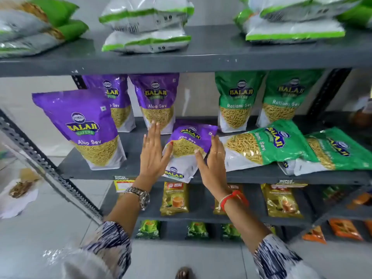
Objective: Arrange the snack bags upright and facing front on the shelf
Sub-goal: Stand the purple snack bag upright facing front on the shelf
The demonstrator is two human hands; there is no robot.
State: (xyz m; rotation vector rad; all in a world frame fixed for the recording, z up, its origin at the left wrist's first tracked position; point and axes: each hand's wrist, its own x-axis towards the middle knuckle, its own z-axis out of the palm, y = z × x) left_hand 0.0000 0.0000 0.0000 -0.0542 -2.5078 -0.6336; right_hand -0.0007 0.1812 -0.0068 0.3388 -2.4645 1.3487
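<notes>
A purple Aloo Sev bag (pixel 186 147) leans back, tilted, at the front of the middle shelf (pixel 132 144). My left hand (pixel 154 152) presses flat on its left edge and my right hand (pixel 213 158) on its right edge, thumbs over the bag's front. A larger-looking purple bag (pixel 84 129) stands upright at the front left. Two more purple bags (pixel 116 97) (pixel 158 99) stand upright at the back. Two green Ratlami Sev bags (pixel 236 99) (pixel 285 95) stand upright at the back right. Two other green bags (pixel 263 144) (pixel 334 151) lie flat on their sides at the front right.
The top shelf (pixel 211 47) carries stacks of white and green bags lying flat. Lower shelves hold small tea packets (pixel 175 198) and orange packets (pixel 344 228). A slotted metal upright (pixel 40 158) runs along the left side. Tiled floor lies below.
</notes>
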